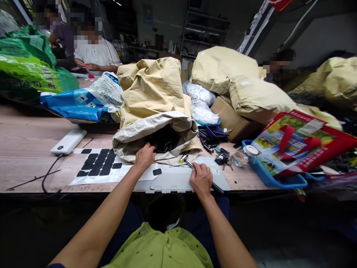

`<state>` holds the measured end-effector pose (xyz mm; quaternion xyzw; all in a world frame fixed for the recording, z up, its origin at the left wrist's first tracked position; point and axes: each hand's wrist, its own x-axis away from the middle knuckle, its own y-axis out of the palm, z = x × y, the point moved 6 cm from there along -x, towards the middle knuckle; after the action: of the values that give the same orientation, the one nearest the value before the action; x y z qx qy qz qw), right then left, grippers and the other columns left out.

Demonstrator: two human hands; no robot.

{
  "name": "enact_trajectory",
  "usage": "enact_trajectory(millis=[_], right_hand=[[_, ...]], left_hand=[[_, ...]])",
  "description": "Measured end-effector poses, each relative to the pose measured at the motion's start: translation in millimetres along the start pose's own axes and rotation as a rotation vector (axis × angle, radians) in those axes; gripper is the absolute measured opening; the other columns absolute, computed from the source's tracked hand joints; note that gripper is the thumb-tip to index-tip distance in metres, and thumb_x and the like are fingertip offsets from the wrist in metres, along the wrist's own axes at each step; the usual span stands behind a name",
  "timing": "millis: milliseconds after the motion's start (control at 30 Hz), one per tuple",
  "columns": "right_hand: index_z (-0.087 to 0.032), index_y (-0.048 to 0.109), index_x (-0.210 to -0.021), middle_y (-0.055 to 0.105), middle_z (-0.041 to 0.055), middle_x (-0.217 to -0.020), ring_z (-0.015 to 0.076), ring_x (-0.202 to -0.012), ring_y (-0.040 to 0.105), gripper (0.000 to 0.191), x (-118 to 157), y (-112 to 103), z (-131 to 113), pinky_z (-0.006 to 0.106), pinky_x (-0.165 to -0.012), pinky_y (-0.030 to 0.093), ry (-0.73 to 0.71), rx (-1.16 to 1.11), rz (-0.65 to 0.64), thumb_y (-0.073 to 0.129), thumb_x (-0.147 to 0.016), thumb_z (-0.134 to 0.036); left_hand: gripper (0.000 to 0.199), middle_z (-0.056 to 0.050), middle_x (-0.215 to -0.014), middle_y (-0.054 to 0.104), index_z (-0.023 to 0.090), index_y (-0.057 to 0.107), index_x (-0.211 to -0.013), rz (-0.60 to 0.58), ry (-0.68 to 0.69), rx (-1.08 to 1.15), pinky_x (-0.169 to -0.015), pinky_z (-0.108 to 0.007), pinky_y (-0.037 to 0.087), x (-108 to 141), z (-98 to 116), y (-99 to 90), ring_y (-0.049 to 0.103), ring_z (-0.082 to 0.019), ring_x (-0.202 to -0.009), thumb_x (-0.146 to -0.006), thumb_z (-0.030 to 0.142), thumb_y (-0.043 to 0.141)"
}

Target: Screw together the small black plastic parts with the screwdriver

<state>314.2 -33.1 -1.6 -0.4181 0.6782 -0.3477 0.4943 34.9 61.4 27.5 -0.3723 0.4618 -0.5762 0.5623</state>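
My left hand (145, 155) is at the mouth of an open sack (125, 139), its fingers curled at the edge of the dark opening. Black pieces (167, 143) lie inside; whatever the fingers pinch there is too dark to make out. My right hand (201, 179) is closed around a small hammer (189, 163) with a metal shaft, a yellow-green tip and a black handle end. The hammer lies low over a grey-white board (170, 178) at the table's front edge. Left of it, a white sheet (111, 178) carries several black rounded-square pads (95, 162).
A white power bank (68, 142) with a cable lies left. Blue-white (80, 102) and green bags (25, 63) stand behind it. At right are keys (227, 162), a clear jar (240, 158), a blue basket (267, 176) and a red shopping bag (301, 145). Other people sit beyond the stuffed sacks (223, 69).
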Motion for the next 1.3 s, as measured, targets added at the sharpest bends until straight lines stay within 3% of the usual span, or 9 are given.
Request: enact_trajectory(millis=[133,300,400,533,700,867,1033,1300], right_hand=[[-0.024,0.068,-0.125,0.064,0.0051,-0.105,0.0214,-0.098,0.052,0.035,1.8,-5.3,13.8,0.032,-0.085,0.037,-0.04,-0.084,-0.098,0.061,-0.092,-0.018],[-0.022,0.068,-0.113,0.063,0.0069,-0.103,0.0233,-0.095,0.053,0.02,19.2,-18.8,25.1,0.033,-0.081,0.038,-0.015,0.061,-0.127,0.061,-0.094,-0.025],[-0.02,0.065,-0.111,0.062,0.0078,-0.101,0.0231,-0.094,0.055,0.018,33.2,-25.3,20.4,0.033,-0.08,0.04,-0.048,0.087,-0.136,0.058,-0.096,-0.024],[-0.02,0.062,-0.111,0.063,0.0079,-0.101,0.022,-0.09,0.06,0.019,53.6,-32.8,17.0,0.032,-0.08,0.046,-0.042,-0.021,-0.138,0.048,-0.099,-0.028],[-0.019,0.06,-0.111,0.069,0.0098,-0.103,0.0226,-0.093,0.068,0.029,75.5,-38.2,13.0,0.032,-0.08,0.052,0.058,-0.302,-0.162,0.039,-0.103,-0.036],[-0.017,0.061,-0.127,0.074,0.011,-0.114,0.0218,-0.102,0.071,0.037,82.4,-35.8,-16.3,0.032,-0.089,0.056,0.066,-0.554,-0.237,0.044,-0.103,-0.038],[-0.02,0.058,-0.143,0.065,0.0094,-0.138,0.0209,-0.126,0.063,0.044,77.6,-28.4,-47.3,0.034,-0.107,0.052,-0.041,-0.646,-0.229,0.044,-0.103,-0.033],[-0.026,0.054,-0.148,0.07,0.0087,-0.125,0.0187,-0.114,0.067,0.047,77.6,-31.9,-66.5,0.031,-0.102,0.053,-0.142,-0.626,-0.245,0.038,-0.105,-0.027]], left_hand=[[0.019,-0.009,-0.112,0.061,0.022,0.067,-0.112,0.035,0.068,-0.028,-0.084,-0.036,0.052,11.5,-7.1,10.0,0.064,-0.027,-0.102,-0.096,0.027,0.059],[0.012,-0.008,-0.105,0.062,0.021,0.062,-0.109,0.146,0.181,0.049,-0.089,-0.038,0.049,41.8,-14.0,4.4,0.06,-0.027,-0.105,-0.098,0.024,0.058],[0.011,-0.008,-0.104,0.064,0.022,0.063,-0.107,0.199,0.27,0.167,-0.092,-0.039,0.047,57.6,-2.2,0.6,0.058,-0.027,-0.102,-0.098,0.025,0.059],[0.011,-0.006,-0.104,0.066,0.022,0.065,-0.107,0.098,0.385,0.355,-0.091,-0.038,0.046,67.5,24.9,18.7,0.058,-0.025,-0.101,-0.097,0.025,0.061],[0.016,-0.005,-0.098,0.067,0.023,0.071,-0.105,-0.006,0.337,0.443,-0.089,-0.038,0.044,60.6,30.8,44.8,0.057,-0.025,-0.097,-0.091,0.029,0.069],[0.021,-0.004,-0.096,0.068,0.024,0.076,-0.103,-0.058,0.281,0.462,-0.089,-0.037,0.043,56.0,27.7,45.8,0.057,-0.025,-0.099,-0.083,0.029,0.076],[0.024,-0.002,-0.098,0.07,0.027,0.078,-0.104,-0.086,0.234,0.483,-0.091,-0.036,0.043,55.5,28.3,44.5,0.057,-0.024,-0.1,-0.08,0.029,0.08],[0.021,-0.003,-0.1,0.07,0.027,0.079,-0.104,-0.078,0.25,0.5,-0.091,-0.036,0.044,55.3,26.8,46.4,0.057,-0.024,-0.101,-0.083,0.03,0.079]])
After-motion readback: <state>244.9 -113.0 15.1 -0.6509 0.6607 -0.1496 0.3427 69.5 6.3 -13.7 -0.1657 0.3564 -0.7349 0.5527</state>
